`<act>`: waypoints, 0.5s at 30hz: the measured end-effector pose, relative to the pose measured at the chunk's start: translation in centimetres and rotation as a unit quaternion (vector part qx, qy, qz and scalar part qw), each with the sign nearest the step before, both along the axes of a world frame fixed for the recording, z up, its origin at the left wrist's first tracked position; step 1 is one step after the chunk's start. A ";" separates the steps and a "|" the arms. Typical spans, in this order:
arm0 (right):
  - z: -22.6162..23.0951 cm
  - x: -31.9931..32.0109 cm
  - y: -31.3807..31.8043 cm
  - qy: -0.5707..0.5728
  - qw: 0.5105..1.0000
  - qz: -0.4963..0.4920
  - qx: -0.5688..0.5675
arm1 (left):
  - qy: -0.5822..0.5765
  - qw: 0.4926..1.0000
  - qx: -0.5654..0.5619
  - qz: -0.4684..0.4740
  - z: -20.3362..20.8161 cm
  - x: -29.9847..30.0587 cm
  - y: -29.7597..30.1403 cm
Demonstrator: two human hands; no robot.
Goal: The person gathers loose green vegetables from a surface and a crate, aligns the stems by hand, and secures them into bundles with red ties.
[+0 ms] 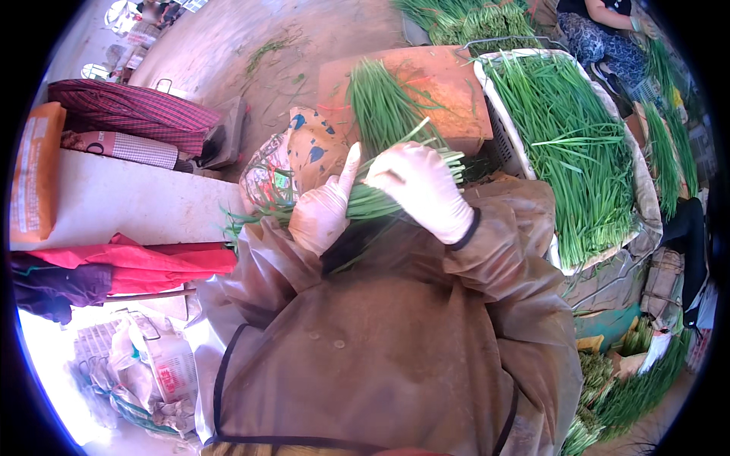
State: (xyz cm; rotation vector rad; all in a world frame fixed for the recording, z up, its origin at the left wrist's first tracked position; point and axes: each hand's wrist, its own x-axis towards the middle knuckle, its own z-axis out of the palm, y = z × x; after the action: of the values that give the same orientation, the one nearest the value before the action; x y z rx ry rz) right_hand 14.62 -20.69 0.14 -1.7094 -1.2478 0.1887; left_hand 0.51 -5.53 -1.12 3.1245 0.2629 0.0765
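A bunch of green garlic chives [370, 204] lies across my lap, its pale cut ends to the right and its leaf tips to the left. My left hand [323, 213], in a white glove, is closed around the bunch with the thumb sticking up. Over the stalk ends, my gloved right hand [423, 186] is closed with its fingertips pinched together; what they hold is too small to tell. Just beyond my hands, a loose pile of chives [378, 95] rests on an orange-brown board [456, 95].
At the right stands a white-rimmed crate [525, 159] heaped with chives. Another person [604, 38] sits at the far right. More bundles [639, 387] lie at lower right. On the left are a white ledge [137, 197], red cloth [167, 266] and a checked umbrella [137, 148].
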 end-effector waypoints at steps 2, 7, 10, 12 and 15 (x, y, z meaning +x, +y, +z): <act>1.3 0.7 -1.4 0.366 0.919 0.084 0.123 | -0.003 0.997 -0.069 0.021 0.0 -0.3 0.1; -0.7 6.2 -9.1 0.443 0.839 0.128 0.289 | 0.012 0.978 -0.193 0.084 0.7 -0.9 0.6; -5.6 8.5 -12.3 0.159 0.978 -0.120 -0.066 | 0.055 0.948 -0.270 0.159 1.6 -1.0 0.8; -7.5 8.3 -13.7 -0.010 0.958 -0.208 -0.196 | 0.009 0.936 -0.334 0.113 0.2 -1.5 2.1; -6.8 6.6 -12.7 0.258 0.939 -0.216 -0.068 | -0.044 0.798 -0.594 0.095 -1.9 -2.1 3.8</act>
State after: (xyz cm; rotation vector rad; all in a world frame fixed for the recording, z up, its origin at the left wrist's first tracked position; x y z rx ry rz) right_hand 21.26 -33.39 -6.66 -1.8492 -0.4697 0.4322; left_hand -1.58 -1.74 -3.06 1.8218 0.4077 0.0325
